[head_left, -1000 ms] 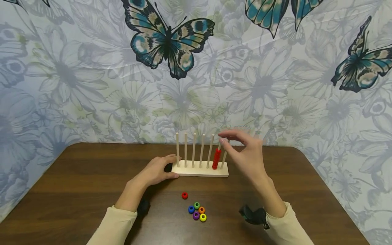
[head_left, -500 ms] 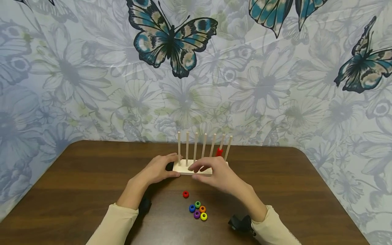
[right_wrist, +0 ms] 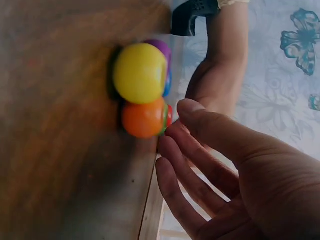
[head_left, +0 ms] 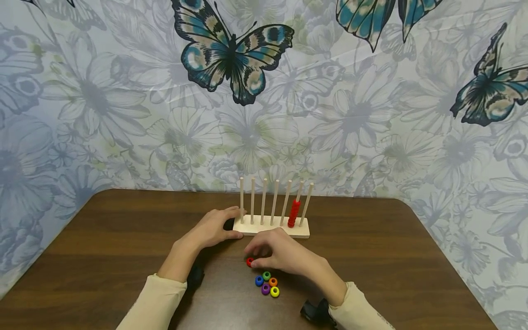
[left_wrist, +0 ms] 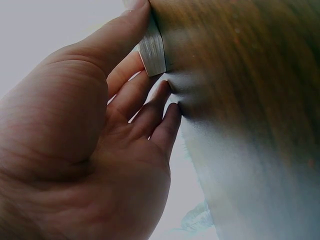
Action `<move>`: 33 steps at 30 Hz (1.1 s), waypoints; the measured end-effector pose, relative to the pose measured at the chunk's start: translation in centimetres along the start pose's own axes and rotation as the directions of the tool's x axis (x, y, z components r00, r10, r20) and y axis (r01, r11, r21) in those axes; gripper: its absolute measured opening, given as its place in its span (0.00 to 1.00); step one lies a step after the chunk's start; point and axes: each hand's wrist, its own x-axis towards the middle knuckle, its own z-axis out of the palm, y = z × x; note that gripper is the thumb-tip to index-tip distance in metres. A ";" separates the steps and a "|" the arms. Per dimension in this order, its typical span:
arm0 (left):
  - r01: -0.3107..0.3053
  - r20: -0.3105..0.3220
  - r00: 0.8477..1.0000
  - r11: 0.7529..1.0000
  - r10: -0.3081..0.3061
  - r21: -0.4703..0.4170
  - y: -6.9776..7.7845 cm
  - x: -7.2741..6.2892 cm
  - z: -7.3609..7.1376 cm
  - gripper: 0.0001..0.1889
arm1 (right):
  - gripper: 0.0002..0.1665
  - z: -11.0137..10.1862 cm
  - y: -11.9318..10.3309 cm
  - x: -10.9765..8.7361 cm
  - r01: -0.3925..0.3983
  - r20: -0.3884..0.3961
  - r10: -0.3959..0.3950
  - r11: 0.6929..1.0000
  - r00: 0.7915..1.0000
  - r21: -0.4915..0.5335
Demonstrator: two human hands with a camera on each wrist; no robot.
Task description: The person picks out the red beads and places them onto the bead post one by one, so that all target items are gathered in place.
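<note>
A pale wooden peg stand (head_left: 267,227) with several upright pegs stands on the table. Red beads (head_left: 294,214) are stacked on its second peg from the right. My left hand (head_left: 208,229) grips the stand's left end between thumb and fingers; the left wrist view shows the wooden end (left_wrist: 154,55) there. In front of the stand, my right hand (head_left: 280,252) reaches down around a loose red bead (head_left: 249,262) on the table. Its thumb and fingertips are beside the bead, with a gap between them in the right wrist view. The red bead is partly hidden there.
Close in front of the right hand lie loose beads: green (head_left: 266,276), blue (head_left: 259,280), orange (head_left: 273,282), purple (head_left: 266,289) and yellow (head_left: 274,292). The brown table (head_left: 123,247) ends at a wall covering (head_left: 136,114) with butterflies and flowers.
My right hand has gone from the top of the red-bead peg down and left to the loose red bead. The left hand has stayed at the stand's end.
</note>
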 end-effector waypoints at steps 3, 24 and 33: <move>0.010 0.006 1.000 1.000 -0.010 0.000 0.0 0.0 0.0 0.33 | 0.12 0.3 0.1 0.1 0.012 0.015 -0.012 1.000 1.000 -0.018; 0.016 0.019 1.000 1.000 -0.016 0.018 0.1 0.3 0.0 0.33 | 0.10 -2.9 -0.7 -0.7 0.026 -0.242 -0.050 0.995 0.969 -0.099; 0.031 0.026 0.999 0.999 -0.032 0.039 0.2 0.2 -0.1 0.34 | 0.14 -8.4 -2.2 -3.4 0.047 -0.545 -0.113 0.990 0.831 -0.134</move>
